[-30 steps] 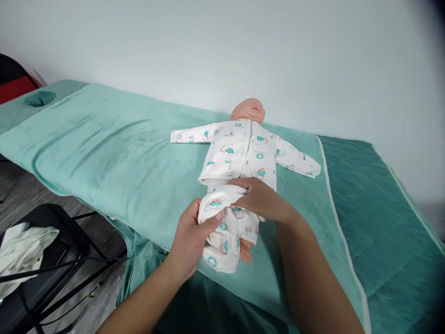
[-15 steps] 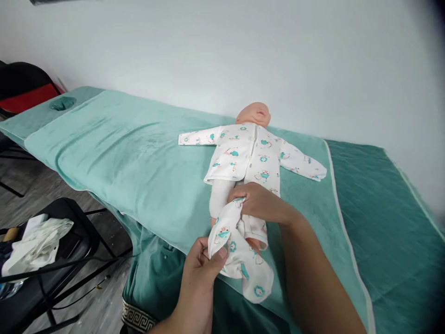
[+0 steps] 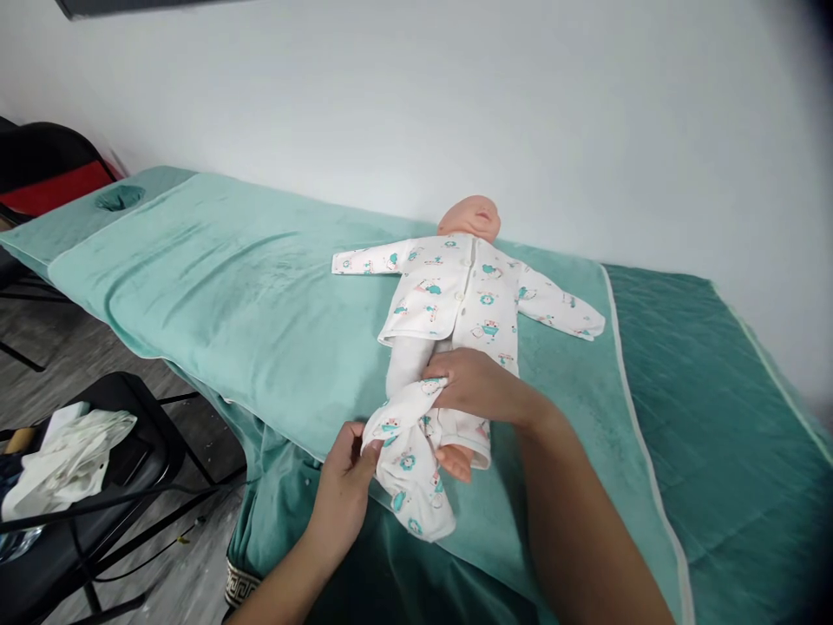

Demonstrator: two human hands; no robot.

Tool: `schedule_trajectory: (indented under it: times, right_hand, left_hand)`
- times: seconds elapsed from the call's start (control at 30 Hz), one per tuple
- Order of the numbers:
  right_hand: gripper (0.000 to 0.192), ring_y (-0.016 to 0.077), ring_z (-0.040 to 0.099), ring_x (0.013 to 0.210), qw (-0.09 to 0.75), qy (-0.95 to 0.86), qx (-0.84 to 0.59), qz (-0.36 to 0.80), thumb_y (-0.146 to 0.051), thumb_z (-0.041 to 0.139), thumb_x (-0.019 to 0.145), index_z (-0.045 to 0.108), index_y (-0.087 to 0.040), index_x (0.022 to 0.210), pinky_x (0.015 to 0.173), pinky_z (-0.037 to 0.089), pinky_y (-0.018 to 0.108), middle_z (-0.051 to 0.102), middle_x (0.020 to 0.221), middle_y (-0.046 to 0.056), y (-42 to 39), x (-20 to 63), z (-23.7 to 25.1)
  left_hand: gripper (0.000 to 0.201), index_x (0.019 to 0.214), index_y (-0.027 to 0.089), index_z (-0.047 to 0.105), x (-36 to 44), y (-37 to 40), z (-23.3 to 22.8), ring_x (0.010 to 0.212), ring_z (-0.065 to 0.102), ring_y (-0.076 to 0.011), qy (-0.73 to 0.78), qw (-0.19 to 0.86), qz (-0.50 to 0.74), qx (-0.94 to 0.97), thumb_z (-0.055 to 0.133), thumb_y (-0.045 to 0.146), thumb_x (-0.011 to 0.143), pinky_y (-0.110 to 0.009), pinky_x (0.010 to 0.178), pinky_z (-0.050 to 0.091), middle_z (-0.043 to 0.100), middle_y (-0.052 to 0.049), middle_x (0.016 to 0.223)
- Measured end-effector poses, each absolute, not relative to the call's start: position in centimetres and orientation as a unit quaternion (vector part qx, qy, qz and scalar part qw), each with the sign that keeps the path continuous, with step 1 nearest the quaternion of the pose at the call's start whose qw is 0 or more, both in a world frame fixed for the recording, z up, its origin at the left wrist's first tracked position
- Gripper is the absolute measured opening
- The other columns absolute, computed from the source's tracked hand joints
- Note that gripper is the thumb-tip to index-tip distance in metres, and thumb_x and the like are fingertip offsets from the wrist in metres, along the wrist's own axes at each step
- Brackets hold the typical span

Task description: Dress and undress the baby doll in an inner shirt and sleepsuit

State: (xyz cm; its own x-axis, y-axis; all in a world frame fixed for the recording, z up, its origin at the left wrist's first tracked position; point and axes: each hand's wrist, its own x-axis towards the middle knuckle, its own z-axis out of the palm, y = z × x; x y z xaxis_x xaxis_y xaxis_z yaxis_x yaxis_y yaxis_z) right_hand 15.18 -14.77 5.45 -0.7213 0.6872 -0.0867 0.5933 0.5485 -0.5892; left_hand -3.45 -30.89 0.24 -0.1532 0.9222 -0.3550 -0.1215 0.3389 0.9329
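A baby doll lies on its back in a white button-front jacket with a green animal print. Matching baby pants cover its leg on the right, where a bare foot shows below the cuff. The other pant leg is bunched around the lower part of the white leg on the left, hiding that foot. My left hand pinches this pant leg's outer edge between thumb and fingers. Between the doll's legs, my right hand grips the same pant leg's upper edge, its fingertips partly hidden.
The doll lies on a massage bed with a light green cover, against a white wall. A darker green quilted surface extends at right. At lower left, a black chair holds crumpled white cloth.
My left hand has moved left and slightly up with the pant leg. The loose fabric has swung left, uncovering more of the doll's foot on the right. My right hand keeps its hold.
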Motion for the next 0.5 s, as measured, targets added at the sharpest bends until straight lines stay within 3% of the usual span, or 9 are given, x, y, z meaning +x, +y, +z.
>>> schedule_trajectory:
  times: [0.27,0.5]
  right_hand:
    - [0.023,0.0195,0.062,0.077,0.101,-0.837,-0.377,0.383,-0.042,0.068,0.08,0.072,-0.02,0.077,0.068,0.043,0.028,0.07,0.081,0.002,-14.6,15.5,6.0]
    - [0.034,0.0152,0.05,0.07,0.083,-0.832,-0.4,0.375,-0.051,0.071,0.076,0.061,-0.018,0.071,0.06,0.035,0.026,0.059,0.071,-0.003,-14.4,15.8,6.0]
  left_hand:
    - [0.029,0.088,0.023,0.051,-4.8,-28.9,0.7,0.076,0.046,-0.0173,0.594,0.515,0.399,0.473,0.046,0.05,0.097,-0.03,0.07,0.037,0.051,0.002,0.08]
    - [0.017,0.099,0.021,0.051,-6.1,-24.2,0.6,0.081,0.053,-0.018,0.593,0.38,0.413,0.577,0.045,0.037,0.098,-0.03,0.076,0.04,0.058,-0.001,0.089]
